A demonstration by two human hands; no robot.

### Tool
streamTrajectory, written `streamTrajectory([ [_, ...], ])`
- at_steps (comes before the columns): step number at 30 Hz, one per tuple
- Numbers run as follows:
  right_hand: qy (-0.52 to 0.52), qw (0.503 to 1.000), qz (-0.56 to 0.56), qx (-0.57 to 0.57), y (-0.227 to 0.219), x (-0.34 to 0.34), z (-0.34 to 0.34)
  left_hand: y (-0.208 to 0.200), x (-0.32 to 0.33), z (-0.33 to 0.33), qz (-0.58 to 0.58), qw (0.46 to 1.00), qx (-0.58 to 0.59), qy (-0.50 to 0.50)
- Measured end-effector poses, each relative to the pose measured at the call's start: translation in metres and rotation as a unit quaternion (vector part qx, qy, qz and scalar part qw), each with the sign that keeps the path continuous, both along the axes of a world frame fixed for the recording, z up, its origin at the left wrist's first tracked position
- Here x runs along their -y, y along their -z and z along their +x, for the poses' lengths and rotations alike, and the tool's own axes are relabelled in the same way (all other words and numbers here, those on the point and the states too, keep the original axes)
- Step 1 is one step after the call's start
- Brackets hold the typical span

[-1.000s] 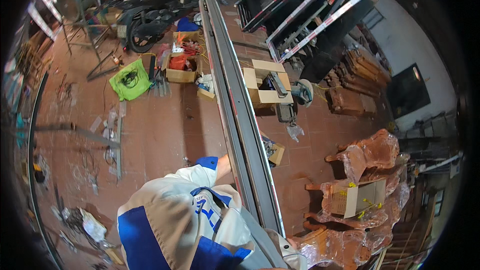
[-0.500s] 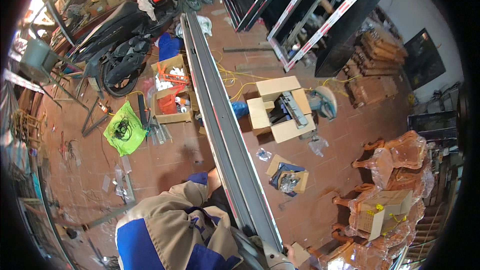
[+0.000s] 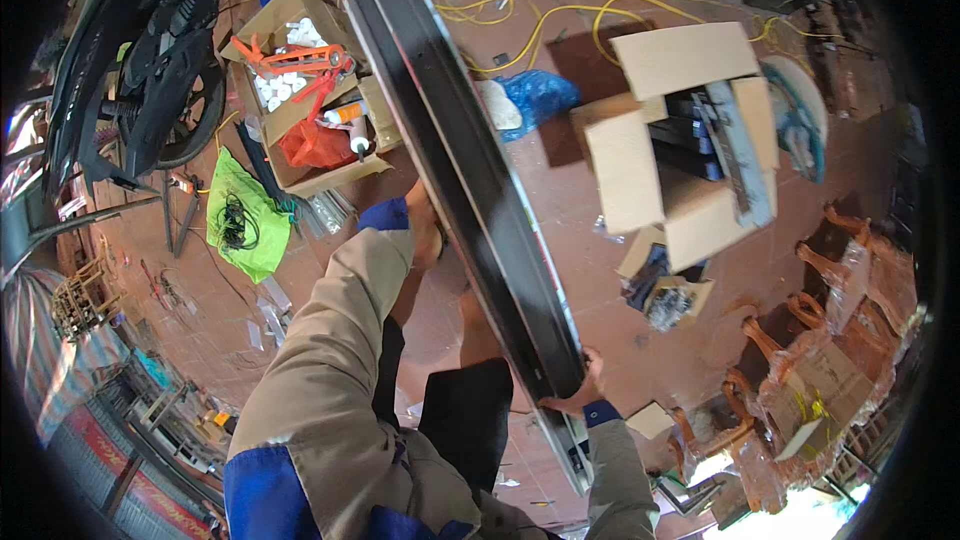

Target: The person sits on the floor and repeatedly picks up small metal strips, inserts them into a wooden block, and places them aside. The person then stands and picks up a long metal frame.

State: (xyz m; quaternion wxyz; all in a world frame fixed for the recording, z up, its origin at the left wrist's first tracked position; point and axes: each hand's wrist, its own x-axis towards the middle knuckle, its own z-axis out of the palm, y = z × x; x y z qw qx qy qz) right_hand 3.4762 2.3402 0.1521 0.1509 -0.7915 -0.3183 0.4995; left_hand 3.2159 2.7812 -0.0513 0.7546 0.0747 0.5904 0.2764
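A long, dark metal channel (image 3: 470, 175) with pale edges runs slantwise from the top middle down to the lower right, raised off the floor in front of me. At its left edge, about midway along, is my left hand (image 3: 425, 228); its fingers curl under the channel and are partly hidden. My right hand (image 3: 582, 386) grips the right edge close to the lower end, with the thumb lying across the dark face. Both sleeves are beige with blue cuffs.
Left of the channel stand an open carton (image 3: 300, 175) with orange caulking guns and a green bag (image 3: 248, 225) with black cable. To the right are a larger open carton (image 3: 625, 175), a small box (image 3: 670, 305), yellow cable (image 3: 540, 30) and wrapped wooden furniture (image 3: 770, 420). A motorbike (image 3: 150, 70) stands far left.
The view has tipped downward and come closer to the cartons. The channel's lower end and my right hand on it now show clearly. Both hands stay on the channel.
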Motion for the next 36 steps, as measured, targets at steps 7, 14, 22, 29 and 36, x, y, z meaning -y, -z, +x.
streamTrajectory([
  [7,0.039,0.999,0.019,-0.033,0.163,-0.059,0.025,0.144,-0.104,0.033,0.022,1.000,0.002,0.017],
  [14,-0.039,0.990,0.002,-0.134,0.280,-0.135,0.070,0.206,-0.151,0.063,0.020,0.998,0.039,0.047],
  [22,-0.067,0.991,-0.103,-0.056,0.319,-0.166,0.077,0.217,-0.153,0.082,0.032,0.990,0.132,0.029],
  [29,-0.084,0.982,-0.117,0.118,0.366,-0.156,0.101,0.236,-0.155,0.111,0.033,0.992,-0.069,0.104],
  [36,-0.037,0.981,-0.123,0.146,0.371,-0.178,0.092,0.151,-0.108,0.066,0.146,0.877,-0.320,0.328],
])
